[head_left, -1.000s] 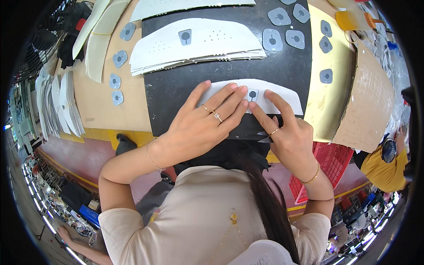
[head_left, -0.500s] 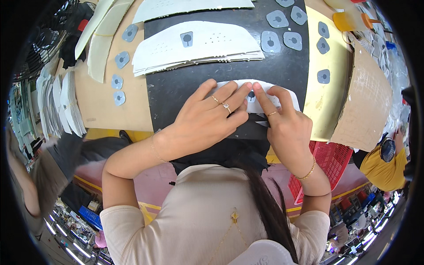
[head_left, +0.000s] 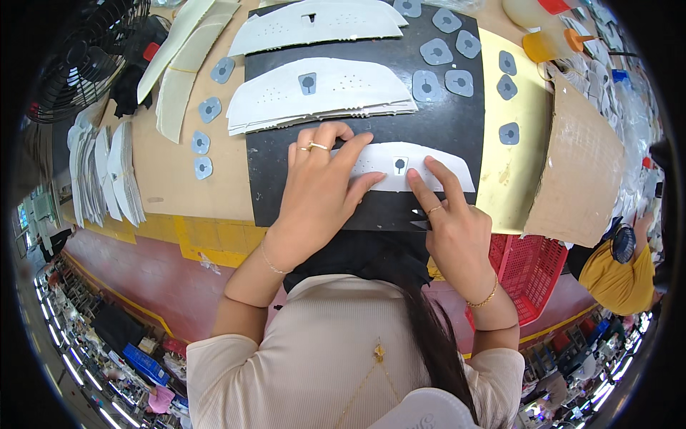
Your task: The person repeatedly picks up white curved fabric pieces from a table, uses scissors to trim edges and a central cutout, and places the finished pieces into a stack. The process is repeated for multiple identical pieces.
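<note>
A curved white panel (head_left: 446,169) with small punched holes lies at the near edge of the black mat. A small grey patch with a dark round mark (head_left: 399,166) sits in its middle, inside a cut-out. My left hand (head_left: 314,182) is at the panel's left end, thumb and index finger spread apart and touching it, the other fingers curled. My right hand (head_left: 457,229) rests index and middle fingertips, stretched out, on the panel just right of the patch. The right thumb is partly hidden.
Farther back on the black mat (head_left: 286,154) lie a stack of white panels (head_left: 268,96) and another stack (head_left: 343,25). Loose grey patches (head_left: 426,86) lie right of them, more on the yellow sheet (head_left: 500,179). An orange-capped bottle (head_left: 547,46) stands far right. A red basket (head_left: 532,275) is below the table.
My left hand has drawn back left from the patch to the panel's left end. My right fingertips have shifted off the patch to its right, leaving the patch uncovered.
</note>
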`<control>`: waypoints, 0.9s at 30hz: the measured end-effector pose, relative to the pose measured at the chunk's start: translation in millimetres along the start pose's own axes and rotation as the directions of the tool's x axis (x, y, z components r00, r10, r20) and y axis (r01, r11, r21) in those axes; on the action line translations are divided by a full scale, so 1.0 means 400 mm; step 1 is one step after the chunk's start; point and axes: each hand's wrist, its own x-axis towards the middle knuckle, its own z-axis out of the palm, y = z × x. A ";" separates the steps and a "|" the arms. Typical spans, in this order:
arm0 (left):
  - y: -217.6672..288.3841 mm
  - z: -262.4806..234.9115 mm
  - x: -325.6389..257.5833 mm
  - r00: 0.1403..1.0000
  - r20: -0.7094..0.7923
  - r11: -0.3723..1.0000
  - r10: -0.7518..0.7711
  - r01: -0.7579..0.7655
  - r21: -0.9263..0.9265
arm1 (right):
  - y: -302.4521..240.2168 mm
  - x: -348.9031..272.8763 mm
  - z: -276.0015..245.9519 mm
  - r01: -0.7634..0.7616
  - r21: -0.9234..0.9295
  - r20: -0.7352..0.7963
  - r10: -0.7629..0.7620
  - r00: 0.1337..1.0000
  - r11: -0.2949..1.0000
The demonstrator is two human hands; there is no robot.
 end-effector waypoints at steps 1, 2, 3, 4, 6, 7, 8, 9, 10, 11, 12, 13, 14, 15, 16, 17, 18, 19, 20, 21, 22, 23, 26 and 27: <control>0.001 0.006 0.003 1.000 -0.013 1.000 -0.007 0.007 0.017 | 0.011 0.009 -0.008 0.007 0.076 0.010 -0.008 1.000 0.997; 0.001 0.011 0.005 1.000 -0.028 0.999 -0.014 0.015 0.034 | 0.022 0.016 -0.017 0.014 0.151 0.021 -0.017 1.000 0.988; 0.000 0.017 0.004 1.000 -0.010 1.000 -0.013 0.013 -0.016 | 0.033 0.021 -0.031 0.009 0.263 0.009 -0.012 1.000 0.965; -0.006 0.018 0.006 1.000 -0.002 0.998 -0.016 0.016 -0.060 | 0.036 0.024 -0.033 -0.034 0.337 -0.072 0.061 0.996 0.941; -0.002 -0.009 0.013 0.997 0.033 0.982 -0.064 0.069 -0.178 | 0.028 0.013 -0.036 -0.081 0.506 -0.205 0.211 0.956 0.859; 0.007 -0.031 0.011 0.993 0.064 0.960 -0.102 0.115 -0.255 | 0.019 0.009 -0.037 -0.082 0.613 -0.237 0.283 0.929 0.785; 0.015 -0.051 0.015 0.986 0.104 0.930 -0.128 0.156 -0.334 | 0.016 0.005 -0.037 -0.053 0.671 -0.284 0.322 0.903 0.740; 0.011 -0.078 0.023 0.994 0.027 0.947 -0.106 0.109 -0.303 | 0.014 0.007 -0.035 -0.034 0.670 -0.322 0.332 0.887 0.741; 0.002 -0.107 0.033 0.996 -0.046 0.960 -0.080 0.065 -0.274 | 0.014 0.009 -0.030 -0.016 0.670 -0.360 0.344 0.867 0.742; -0.015 -0.136 0.045 0.990 -0.064 0.934 -0.126 0.097 -0.343 | 0.011 0.009 -0.029 -0.009 0.673 -0.355 0.333 0.874 0.739; -0.036 -0.165 0.060 0.982 -0.079 0.903 -0.172 0.124 -0.412 | 0.008 0.010 -0.030 -0.002 0.677 -0.348 0.322 0.880 0.736; -0.057 -0.192 0.076 0.975 -0.160 0.918 -0.156 0.083 -0.389 | 0.007 0.011 -0.026 0.003 0.680 -0.342 0.313 0.886 0.733; -0.093 -0.219 0.088 0.958 -0.127 0.900 -0.257 0.189 -0.393 | 0.003 0.013 -0.028 0.001 0.672 -0.327 0.296 0.897 0.740; -0.146 -0.241 0.093 0.948 -0.210 0.933 -0.238 0.163 -0.320 | 0.000 0.016 -0.029 -0.002 0.665 -0.312 0.280 0.908 0.747; -0.200 -0.253 0.098 0.937 -0.283 0.959 -0.206 0.136 -0.248 | 0.001 0.017 -0.029 -0.012 0.653 -0.299 0.272 0.915 0.757; -0.242 -0.274 0.099 0.920 -0.297 0.961 -0.255 0.207 -0.186 | 0.003 0.015 -0.030 -0.021 0.659 -0.287 0.277 0.917 0.751; -0.279 -0.295 0.094 0.900 -0.312 0.952 -0.305 0.279 -0.125 | 0.006 0.014 -0.026 -0.018 0.655 -0.288 0.272 0.918 0.755; -0.309 -0.303 0.093 0.876 -0.328 0.934 -0.352 0.351 -0.066 | 0.010 0.014 -0.019 -0.018 0.652 -0.286 0.268 0.920 0.758; -0.337 -0.294 0.093 0.876 -0.331 0.929 -0.351 0.370 -0.007 | 0.011 0.016 -0.017 -0.018 0.647 -0.286 0.265 0.921 0.762; -0.368 -0.277 0.089 0.876 -0.333 0.920 -0.350 0.387 0.052 | 0.005 0.021 -0.019 -0.017 0.656 -0.269 0.255 0.929 0.755; -0.397 -0.256 0.092 0.879 -0.328 0.910 -0.346 0.400 0.111 | -0.002 0.024 -0.020 -0.024 0.664 -0.251 0.252 0.935 0.747; -0.407 -0.240 0.100 0.894 -0.286 0.889 -0.346 0.409 0.204 | -0.007 0.028 -0.022 -0.030 0.670 -0.234 0.249 0.940 0.742; -0.397 -0.207 0.125 0.890 -0.298 0.862 -0.344 0.426 0.275 | -0.007 0.035 -0.022 0.014 0.604 -0.294 0.207 0.933 0.797; -0.396 -0.202 0.126 0.896 -0.315 0.865 -0.314 0.407 0.295 | -0.008 0.042 -0.025 0.023 0.597 -0.307 0.202 0.930 0.802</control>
